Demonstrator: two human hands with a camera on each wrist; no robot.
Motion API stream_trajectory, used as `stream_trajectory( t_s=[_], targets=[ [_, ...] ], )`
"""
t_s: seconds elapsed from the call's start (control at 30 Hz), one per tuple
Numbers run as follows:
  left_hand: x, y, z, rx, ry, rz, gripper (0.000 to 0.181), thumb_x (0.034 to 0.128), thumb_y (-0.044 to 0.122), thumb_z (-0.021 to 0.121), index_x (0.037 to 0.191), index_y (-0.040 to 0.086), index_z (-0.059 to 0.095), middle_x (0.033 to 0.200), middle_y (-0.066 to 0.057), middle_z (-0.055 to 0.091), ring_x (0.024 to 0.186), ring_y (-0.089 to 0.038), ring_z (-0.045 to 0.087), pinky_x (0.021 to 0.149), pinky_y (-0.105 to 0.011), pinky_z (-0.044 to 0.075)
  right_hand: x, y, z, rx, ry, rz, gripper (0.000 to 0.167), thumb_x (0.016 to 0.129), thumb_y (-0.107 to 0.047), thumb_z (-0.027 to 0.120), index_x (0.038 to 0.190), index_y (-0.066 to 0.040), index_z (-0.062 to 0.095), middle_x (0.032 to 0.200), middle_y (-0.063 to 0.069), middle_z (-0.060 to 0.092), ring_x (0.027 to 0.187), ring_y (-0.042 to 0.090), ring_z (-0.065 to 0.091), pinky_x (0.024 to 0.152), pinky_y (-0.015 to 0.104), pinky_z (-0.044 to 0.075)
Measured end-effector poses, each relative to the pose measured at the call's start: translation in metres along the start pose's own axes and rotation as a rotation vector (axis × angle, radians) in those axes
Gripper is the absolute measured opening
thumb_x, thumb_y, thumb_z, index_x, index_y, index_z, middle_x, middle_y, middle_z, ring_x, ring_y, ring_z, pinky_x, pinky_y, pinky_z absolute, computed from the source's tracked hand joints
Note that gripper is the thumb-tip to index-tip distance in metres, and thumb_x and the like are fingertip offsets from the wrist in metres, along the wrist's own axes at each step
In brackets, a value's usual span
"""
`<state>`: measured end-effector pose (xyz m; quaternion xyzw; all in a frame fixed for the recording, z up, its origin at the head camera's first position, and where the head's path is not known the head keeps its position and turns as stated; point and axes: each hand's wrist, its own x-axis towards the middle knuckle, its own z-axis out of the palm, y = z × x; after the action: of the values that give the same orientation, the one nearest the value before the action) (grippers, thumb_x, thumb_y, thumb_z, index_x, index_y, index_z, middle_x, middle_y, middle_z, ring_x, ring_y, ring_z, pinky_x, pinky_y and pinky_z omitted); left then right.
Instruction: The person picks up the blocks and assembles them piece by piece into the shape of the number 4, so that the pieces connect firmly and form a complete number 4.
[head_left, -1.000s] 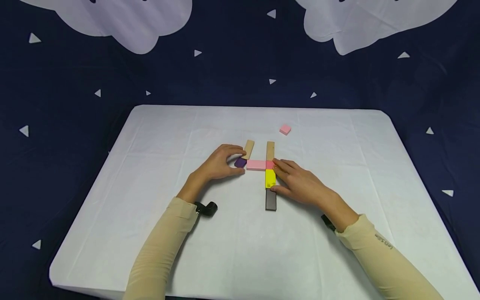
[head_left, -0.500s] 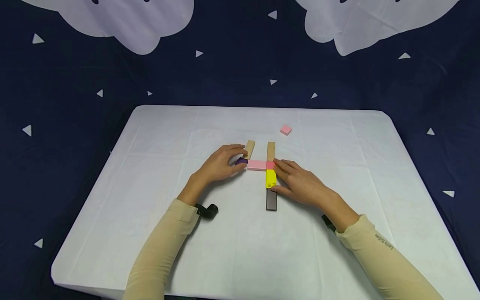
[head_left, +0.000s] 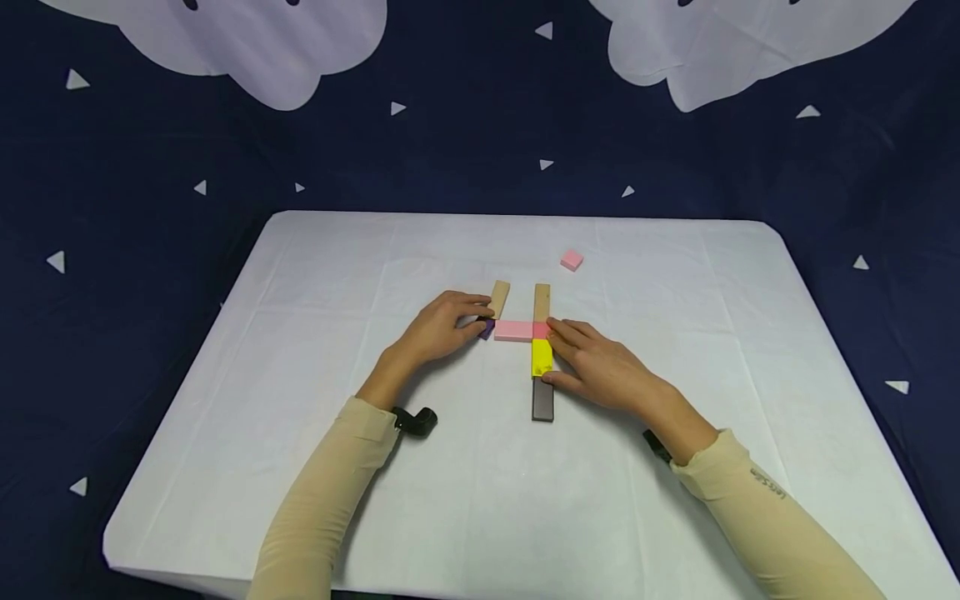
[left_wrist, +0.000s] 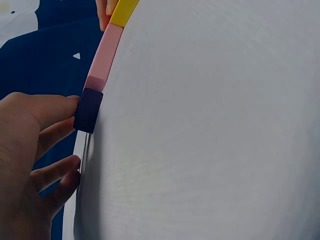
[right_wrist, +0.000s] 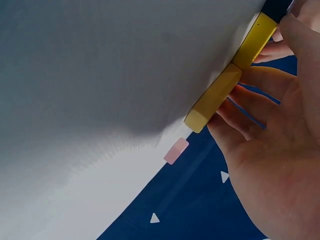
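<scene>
My left hand [head_left: 442, 327] pinches a small purple block [left_wrist: 88, 111] with thumb and fingers at the left end of a row of flat blocks. Just beyond it lies a slanted wooden block [head_left: 501, 297], close to the fingertips. A long pink block [head_left: 513, 332] runs from the purple one to a small red-pink block [head_left: 540, 330]. Above that is an upright wooden block [head_left: 542, 302]; below come a yellow block [head_left: 542, 358] and a dark grey block [head_left: 543, 400]. My right hand [head_left: 596, 364] rests along this column's right side, fingers extended, touching the red-pink and yellow blocks.
A loose pink block [head_left: 572, 260] lies farther back on the white-covered table [head_left: 637, 517]. Behind the table hangs a dark blue cloth [head_left: 480, 150] with white clouds and triangles.
My left thumb has come in against the purple block, which has turned and shifted slightly, with less of it showing. The right hand stays in place at the column.
</scene>
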<state>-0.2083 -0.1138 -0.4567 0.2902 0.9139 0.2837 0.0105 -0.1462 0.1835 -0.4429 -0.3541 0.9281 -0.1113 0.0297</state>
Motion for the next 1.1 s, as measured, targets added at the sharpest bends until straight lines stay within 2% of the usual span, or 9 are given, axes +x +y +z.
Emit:
stream_trajectory(
  t_s=[0.53, 0.73, 0.97, 1.1],
  targets=[
    [-0.0002, 0.0024, 0.0027, 0.042, 0.011, -0.025, 0.028, 0.0934, 0.029, 0.063, 0.119, 0.019, 0.071, 0.134, 0.006, 0.056, 0.125, -0.016, 0.045, 0.106, -0.033, 0.031, -0.0003, -0.0011, -0.0002, 0.006, -0.004, 0.001, 0.074, 0.092, -0.053, 0.056, 0.145, -0.003, 0.042, 0.155, 0.01, 0.028, 0.139, 0.028, 0.026, 0.096, 0.05, 0.042],
    [-0.0009, 0.0041, 0.0025, 0.035, 0.027, -0.05, 0.029, 0.0921, 0.032, 0.065, 0.117, 0.019, 0.072, 0.125, 0.002, 0.059, 0.121, -0.018, 0.047, 0.104, -0.036, 0.034, 0.0003, -0.0006, 0.0002, 0.0, 0.005, -0.001, 0.073, 0.092, -0.052, 0.057, 0.144, -0.004, 0.042, 0.154, 0.01, 0.028, 0.139, 0.028, 0.026, 0.098, 0.049, 0.041],
    [-0.0021, 0.0044, 0.0019, -0.016, 0.011, -0.074, 0.03, 0.0924, 0.032, 0.065, 0.118, 0.018, 0.071, 0.106, 0.0, 0.059, 0.099, -0.017, 0.052, 0.088, -0.036, 0.042, 0.0001, 0.0002, 0.0013, 0.002, 0.012, -0.005, 0.073, 0.092, -0.052, 0.057, 0.144, -0.004, 0.042, 0.154, 0.01, 0.029, 0.139, 0.027, 0.026, 0.1, 0.047, 0.04],
    [-0.0019, 0.0038, 0.0028, -0.096, -0.005, -0.098, 0.03, 0.0924, 0.029, 0.065, 0.119, 0.016, 0.07, 0.104, -0.001, 0.057, 0.089, -0.015, 0.053, 0.078, -0.033, 0.044, 0.0001, 0.0005, 0.0016, 0.003, 0.009, -0.003, 0.073, 0.092, -0.052, 0.057, 0.145, -0.003, 0.042, 0.154, 0.01, 0.028, 0.139, 0.027, 0.026, 0.099, 0.048, 0.04]
  ],
)
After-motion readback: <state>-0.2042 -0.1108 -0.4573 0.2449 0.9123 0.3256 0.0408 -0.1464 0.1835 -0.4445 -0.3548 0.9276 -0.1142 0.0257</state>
